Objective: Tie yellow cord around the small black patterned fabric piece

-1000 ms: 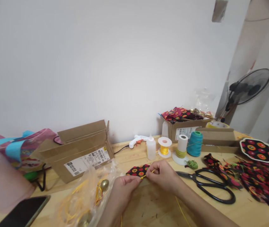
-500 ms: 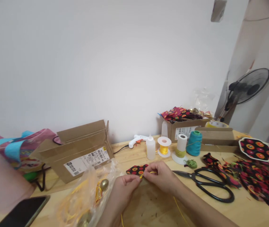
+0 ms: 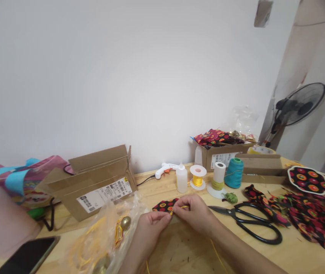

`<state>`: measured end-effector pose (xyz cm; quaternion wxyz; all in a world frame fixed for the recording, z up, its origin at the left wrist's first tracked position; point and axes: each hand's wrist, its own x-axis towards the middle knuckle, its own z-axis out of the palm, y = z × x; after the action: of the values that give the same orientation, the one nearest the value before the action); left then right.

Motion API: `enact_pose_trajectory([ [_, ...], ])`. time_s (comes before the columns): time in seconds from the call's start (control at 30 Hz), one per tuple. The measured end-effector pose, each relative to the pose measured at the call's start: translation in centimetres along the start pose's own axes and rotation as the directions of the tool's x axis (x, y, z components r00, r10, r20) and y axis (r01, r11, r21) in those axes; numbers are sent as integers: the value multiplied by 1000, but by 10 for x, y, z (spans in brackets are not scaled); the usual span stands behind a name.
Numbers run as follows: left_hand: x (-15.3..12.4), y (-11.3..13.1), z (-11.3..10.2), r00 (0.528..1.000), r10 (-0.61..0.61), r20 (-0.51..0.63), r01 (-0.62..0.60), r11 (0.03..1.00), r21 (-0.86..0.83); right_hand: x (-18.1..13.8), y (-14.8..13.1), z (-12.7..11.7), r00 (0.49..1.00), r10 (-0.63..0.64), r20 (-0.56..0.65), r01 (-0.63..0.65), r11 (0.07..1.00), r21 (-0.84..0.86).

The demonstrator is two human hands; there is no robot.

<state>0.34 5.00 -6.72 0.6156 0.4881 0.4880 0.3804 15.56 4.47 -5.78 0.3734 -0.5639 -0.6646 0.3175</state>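
My left hand [image 3: 153,227] and my right hand [image 3: 194,214] meet low in the middle of the view, thumbs and forefingers pinched close together. Both pinch a thin yellow cord [image 3: 218,254]; one length hangs below the right wrist and another below the left. Just behind the fingertips is a dark fabric piece [image 3: 165,205] with a red and orange print, partly hidden by my right hand. Black-handled scissors [image 3: 248,218] lie to the right of my right hand. Left of my left hand, a clear plastic bag [image 3: 113,228] holds yellow cords and brass-coloured bells.
Behind my hands stand a white glue gun [image 3: 165,170], a squeeze bottle [image 3: 181,179], a spool of yellow cord [image 3: 198,179] and a teal thread cone [image 3: 234,173]. Cardboard boxes [image 3: 99,190] line the wall. Printed fabric scraps [image 3: 308,217] lie right, a phone [image 3: 29,255] left.
My hands stay nearly in place, still pinched together on the yellow cord. The fingertips have shifted only slightly; nothing else has moved.
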Motion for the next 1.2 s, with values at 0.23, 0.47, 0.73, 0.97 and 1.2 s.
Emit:
enact_pose_trajectory([
  [0.23, 7, -6, -2, 999, -31, -37, 30, 999, -28, -1, -2, -1, 997, -63, -45, 62, 998, -23],
  [0.47, 8, -7, -2, 1000, 10, -20, -10, 1000, 14, 0, 0, 1, 990, -126, -66, 120, 989, -84],
  [0.73, 2, 0, 2, 996, 71, 55, -74, 996, 57, 0, -5, 0, 984, -169, -55, 160, 978, -131],
  [0.97, 1, 3, 5, 983, 173, 54, -182, 933, 311, -1, -9, -2, 982, -183, -48, 171, 966, -195],
  [1.2, 4, 2, -3, 941, 338, 0, -290, 808, 512, -2, -8, 3, 963, -268, -39, 257, 949, -184],
])
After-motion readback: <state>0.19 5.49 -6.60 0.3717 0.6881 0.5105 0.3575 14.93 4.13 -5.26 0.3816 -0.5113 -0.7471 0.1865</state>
